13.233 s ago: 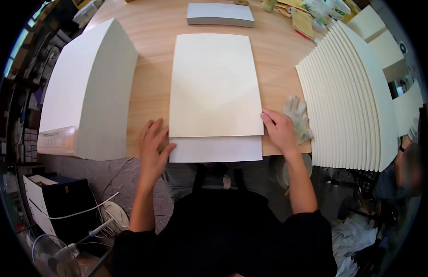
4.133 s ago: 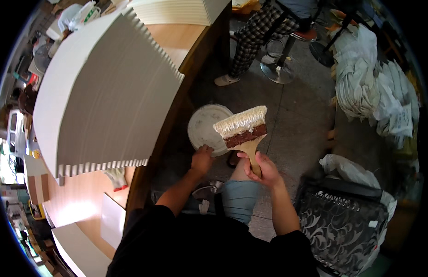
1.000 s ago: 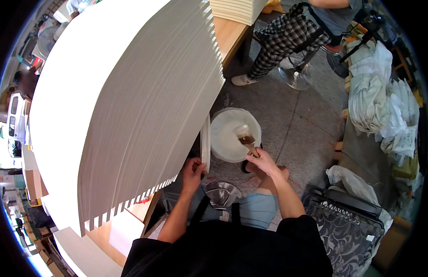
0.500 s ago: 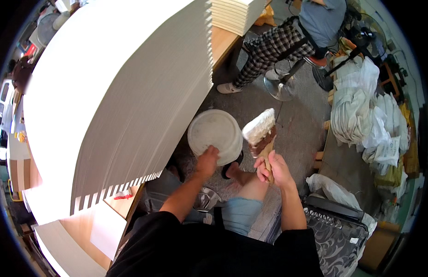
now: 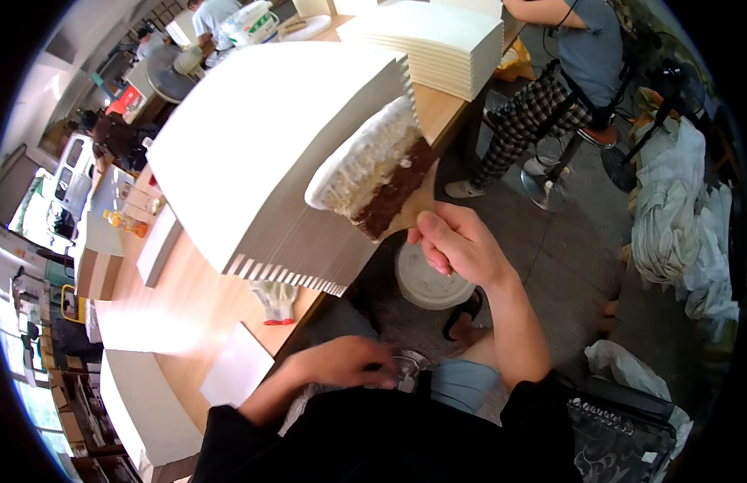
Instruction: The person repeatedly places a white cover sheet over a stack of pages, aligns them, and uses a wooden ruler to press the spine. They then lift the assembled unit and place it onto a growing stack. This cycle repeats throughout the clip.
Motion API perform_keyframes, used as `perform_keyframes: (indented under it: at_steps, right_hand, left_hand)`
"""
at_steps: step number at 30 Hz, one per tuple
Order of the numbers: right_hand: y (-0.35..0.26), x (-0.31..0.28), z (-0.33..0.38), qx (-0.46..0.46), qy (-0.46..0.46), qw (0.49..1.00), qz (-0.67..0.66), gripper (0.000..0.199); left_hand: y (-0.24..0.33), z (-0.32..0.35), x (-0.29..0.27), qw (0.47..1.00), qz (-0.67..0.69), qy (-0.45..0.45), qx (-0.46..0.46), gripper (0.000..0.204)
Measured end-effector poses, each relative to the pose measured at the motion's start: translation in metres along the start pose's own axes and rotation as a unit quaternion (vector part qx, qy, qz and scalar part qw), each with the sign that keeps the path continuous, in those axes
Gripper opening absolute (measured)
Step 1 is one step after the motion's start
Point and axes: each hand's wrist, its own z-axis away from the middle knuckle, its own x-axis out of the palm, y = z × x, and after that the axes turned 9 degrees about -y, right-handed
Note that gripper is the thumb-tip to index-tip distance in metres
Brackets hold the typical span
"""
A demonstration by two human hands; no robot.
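In my right hand (image 5: 462, 241) is the wooden handle of a wide flat brush (image 5: 389, 181), gripped with the thumb on top. White paste thickly coats its bristles below a brown band. The brush is in front of the near edge of a tall stack of white curved panels (image 5: 285, 105); I cannot tell whether it touches them. My left hand (image 5: 353, 362) hovers low by my lap, near the table edge, its fingers smeared by motion. A round white bucket (image 5: 434, 282) stands on the floor below my right hand, partly hidden by it.
On the wooden table (image 5: 196, 298) lie a pale glove (image 5: 275, 299), a white sheet (image 5: 238, 366) and a curved white panel (image 5: 144, 402). Another panel stack (image 5: 438, 48) stands farther back. A co-worker (image 5: 534, 121) sits on a stool. White sacks (image 5: 671, 201) and a chair (image 5: 619, 427) are at the right.
My right hand has raised the brush from beside the bucket to the panel stack. My left hand has left the bucket and drawn back toward my lap. The view has tilted up.
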Motion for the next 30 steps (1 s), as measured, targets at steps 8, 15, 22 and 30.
perform_keyframes:
  at_steps: [8,15,22,30]
  right_hand:
    - [0.046,-0.017,-0.005,0.074,0.044,0.996,0.009,0.053]
    - [0.009,0.010,-0.027,0.016,0.003,0.999,0.028,0.053]
    - [0.057,-0.017,0.008,0.081,0.048,0.996,0.007,0.057]
    - [0.048,0.007,-0.017,0.014,0.064,0.996,0.065,0.057]
  left_hand:
    - [0.102,0.197,-0.104,0.819,0.056,0.444,0.360,0.030]
    - [0.118,0.111,-0.197,0.785,-0.342,0.516,-0.022,0.022]
    - [0.112,0.099,-0.193,0.778,-0.372,0.506,-0.021,0.022]
    - [0.114,0.093,-0.196,0.792,-0.349,0.499,-0.042,0.022]
